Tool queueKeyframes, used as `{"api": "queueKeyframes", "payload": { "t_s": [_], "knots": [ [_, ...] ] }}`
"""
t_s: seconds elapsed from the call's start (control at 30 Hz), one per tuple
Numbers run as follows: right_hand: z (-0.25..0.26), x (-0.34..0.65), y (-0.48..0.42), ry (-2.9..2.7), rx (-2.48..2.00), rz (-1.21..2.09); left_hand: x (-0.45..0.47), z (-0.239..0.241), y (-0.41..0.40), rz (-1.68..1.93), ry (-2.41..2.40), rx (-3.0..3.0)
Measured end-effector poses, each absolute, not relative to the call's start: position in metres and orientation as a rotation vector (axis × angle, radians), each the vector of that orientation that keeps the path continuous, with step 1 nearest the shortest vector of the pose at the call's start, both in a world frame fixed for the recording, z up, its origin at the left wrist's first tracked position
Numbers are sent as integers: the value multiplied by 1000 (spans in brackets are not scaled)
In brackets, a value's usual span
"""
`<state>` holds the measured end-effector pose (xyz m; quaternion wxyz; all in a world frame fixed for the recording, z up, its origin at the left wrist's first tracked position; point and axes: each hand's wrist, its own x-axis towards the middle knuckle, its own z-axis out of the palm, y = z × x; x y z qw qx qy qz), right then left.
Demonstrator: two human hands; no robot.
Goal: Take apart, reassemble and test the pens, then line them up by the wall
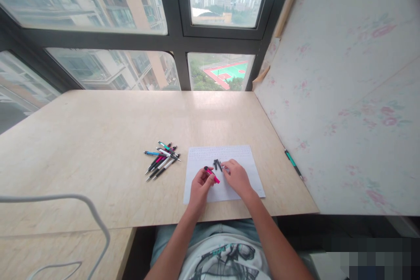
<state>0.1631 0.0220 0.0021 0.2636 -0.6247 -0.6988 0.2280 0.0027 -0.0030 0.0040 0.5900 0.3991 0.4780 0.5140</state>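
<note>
My left hand (202, 183) is closed around a pink pen barrel (213, 176) with a dark end, held over a lined sheet of paper (197, 157). Several black pen parts (217, 165) lie on the paper just beyond it, between the two hands. Beside them, my right hand (236, 176) has its fingertips pinched together low over the sheet. A small greyish piece shows at those fingertips, too little of it to name. To the left of the paper lies a loose pile of pens (163, 160) in black, white, pink, blue and green.
A green and black pen (293, 163) lies along the foot of the flowered wall (344, 96). On the left a grey cable (75, 197) loops over the front of the beige table (108, 127). Dark-framed windows (183, 43) stand behind the table.
</note>
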Motion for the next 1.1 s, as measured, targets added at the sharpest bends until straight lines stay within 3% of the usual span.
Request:
{"api": "queueKeyframes", "payload": {
  "t_s": [1.1],
  "knots": [
    [-8, 180, 31, -1876, -1670, 570, 1, -3, -2, 1205, 1073, 900]
  ]
}}
